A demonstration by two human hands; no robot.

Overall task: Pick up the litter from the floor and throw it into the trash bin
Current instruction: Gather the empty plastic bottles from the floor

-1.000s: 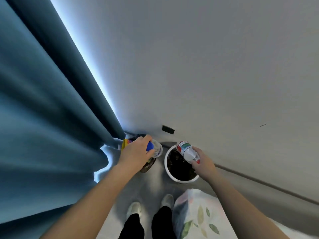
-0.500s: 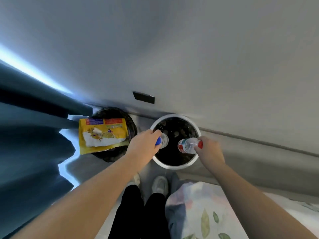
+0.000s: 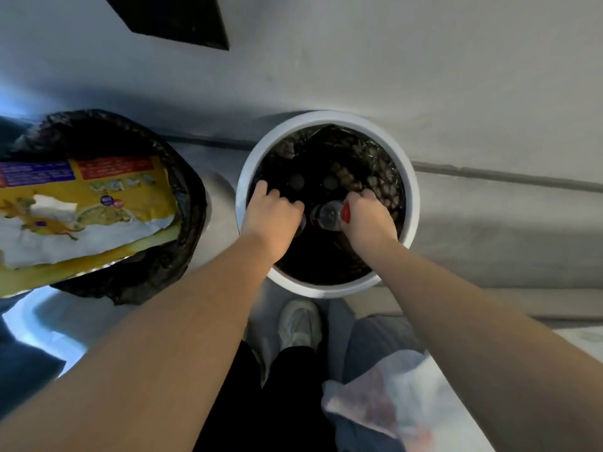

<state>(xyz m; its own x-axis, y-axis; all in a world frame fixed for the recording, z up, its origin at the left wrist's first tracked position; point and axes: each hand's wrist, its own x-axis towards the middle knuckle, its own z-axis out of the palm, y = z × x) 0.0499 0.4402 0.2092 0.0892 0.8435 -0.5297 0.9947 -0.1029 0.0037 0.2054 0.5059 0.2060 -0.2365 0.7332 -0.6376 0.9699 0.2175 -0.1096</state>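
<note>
Lying across the mouth of a black-bagged bin (image 3: pixel 169 265) at far left is a yellow snack packet (image 3: pixel 98 203). Just right of it, against the wall, stands the round white trash bin (image 3: pixel 411 203), lined with a dark bag. Both bare arms reach to its opening. The left grip (image 3: pixel 274 216) sits over the left part of the opening, fingers curled tight over a clear plastic item (image 3: pixel 302 224); only a sliver shows beneath the knuckles, and what it is I cannot tell. Close beside it, the right grip (image 3: pixel 368 220) is wrapped round the cap end of a clear bottle (image 3: pixel 328 216). Its red cap (image 3: pixel 346 213) is against the fingers, and the bottle's body points toward the other hand, inside the rim's outline. Below the bin a pale shoe (image 3: pixel 300 324) stands on the floor, and a floral cloth (image 3: pixel 391 406) fills the lower right
</note>
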